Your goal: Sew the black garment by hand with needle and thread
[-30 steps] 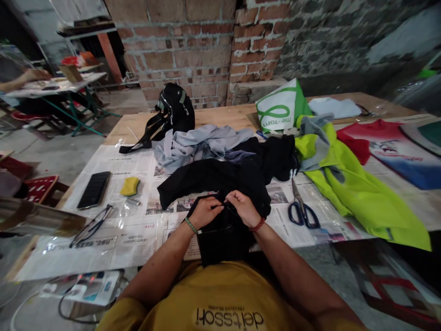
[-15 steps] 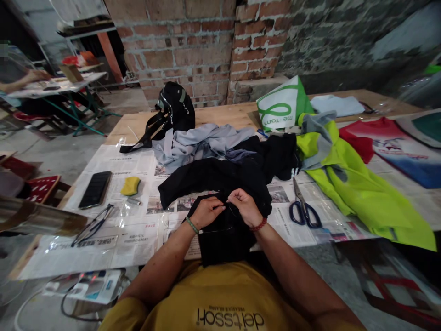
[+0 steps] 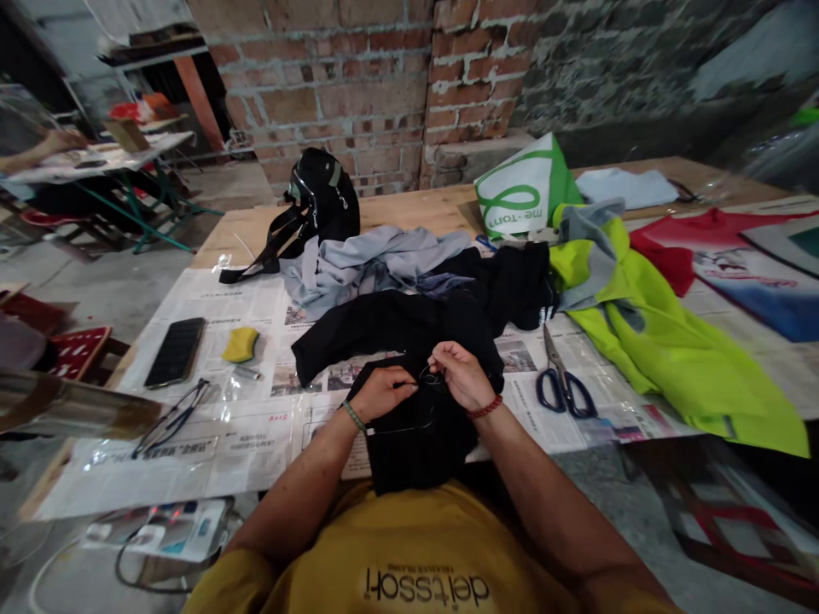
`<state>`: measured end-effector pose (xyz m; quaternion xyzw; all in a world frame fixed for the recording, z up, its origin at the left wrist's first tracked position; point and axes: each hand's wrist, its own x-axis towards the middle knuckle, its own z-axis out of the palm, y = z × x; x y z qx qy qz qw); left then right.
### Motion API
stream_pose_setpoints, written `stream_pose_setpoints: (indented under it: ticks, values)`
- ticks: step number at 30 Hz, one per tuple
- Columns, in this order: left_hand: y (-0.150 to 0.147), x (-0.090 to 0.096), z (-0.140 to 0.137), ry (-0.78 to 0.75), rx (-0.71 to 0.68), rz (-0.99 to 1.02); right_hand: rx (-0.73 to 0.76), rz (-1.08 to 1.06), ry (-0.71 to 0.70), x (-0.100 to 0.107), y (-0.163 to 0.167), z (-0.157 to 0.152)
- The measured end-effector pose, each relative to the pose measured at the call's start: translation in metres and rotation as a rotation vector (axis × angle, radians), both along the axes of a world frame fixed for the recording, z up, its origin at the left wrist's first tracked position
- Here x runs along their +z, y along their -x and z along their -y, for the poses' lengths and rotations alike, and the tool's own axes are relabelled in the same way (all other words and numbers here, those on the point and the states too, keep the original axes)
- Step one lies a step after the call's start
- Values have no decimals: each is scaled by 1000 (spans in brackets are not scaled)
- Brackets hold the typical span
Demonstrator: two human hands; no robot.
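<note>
A black garment (image 3: 415, 452) lies across the table edge and my lap, its sleeve spread over the newspaper. My left hand (image 3: 386, 392) is closed, thumb and fingertips pinching the black cloth. Just to its right, my right hand (image 3: 459, 375) pinches a pale thread (image 3: 430, 379), which loops between the two hands. Whether a needle is in those fingertips is too small to tell. Another stretch of light thread runs across the cloth below. Scissors with dark blue handles (image 3: 563, 388) lie to the right, blades partly apart.
Newspaper (image 3: 243, 460) covers the table. On the left are a phone (image 3: 175, 351), yellow sponge (image 3: 240, 344), small tube and glasses (image 3: 172, 416). Behind are grey cloth (image 3: 384, 260), a black bag (image 3: 326, 196) and a green-white bag (image 3: 525, 192). A neon jacket (image 3: 678, 350) lies right.
My right hand has drawn slightly up and away from the left, and the thread loop between them shows more clearly. My left hand stays on the cloth.
</note>
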<state>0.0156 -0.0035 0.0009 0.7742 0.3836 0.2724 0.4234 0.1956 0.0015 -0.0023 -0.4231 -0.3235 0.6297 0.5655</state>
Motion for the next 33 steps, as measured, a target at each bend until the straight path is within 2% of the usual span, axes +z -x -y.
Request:
stream_pose_setpoints:
  ticks: [7, 13, 22, 33]
  values:
    - [6, 2, -6, 192, 30, 51, 49, 41, -3, 5, 2, 3]
    - [11, 3, -8, 335, 50, 92, 43, 99, 10, 24, -9, -3]
    - [16, 4, -10, 447, 74, 139, -105, 213, -183, 62, -31, -24]
    - [16, 6, -9, 435, 81, 122, -307, 289, -408, 89, -44, -35]
